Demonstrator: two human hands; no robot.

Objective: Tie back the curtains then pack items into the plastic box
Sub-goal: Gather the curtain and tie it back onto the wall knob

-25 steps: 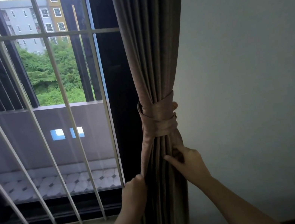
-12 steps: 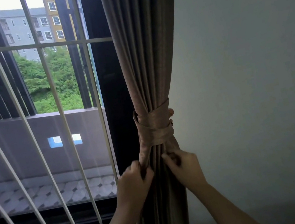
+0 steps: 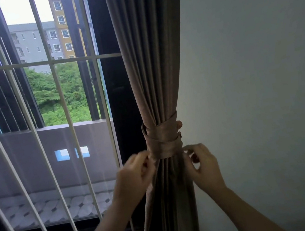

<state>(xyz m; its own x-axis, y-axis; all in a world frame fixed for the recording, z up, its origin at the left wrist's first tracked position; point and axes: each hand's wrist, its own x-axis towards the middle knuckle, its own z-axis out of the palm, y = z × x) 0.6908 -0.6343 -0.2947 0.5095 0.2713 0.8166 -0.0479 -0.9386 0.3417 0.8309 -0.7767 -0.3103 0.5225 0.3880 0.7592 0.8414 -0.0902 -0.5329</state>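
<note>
Two bare arms reach up from the foreground. The left hand (image 3: 135, 173), blurred, curls against the fabric just below the tie-back (image 3: 163, 142), and whether it grips anything cannot be told. The right hand (image 3: 203, 164) pinches at the band's lower right edge. The curtain (image 3: 149, 54) hangs gathered between the dark window frame and the wall (image 3: 253, 77). If an end is left untucked, the wrapped band could slacken and slide, spilling folds back across the barred window (image 3: 59, 103).
</note>
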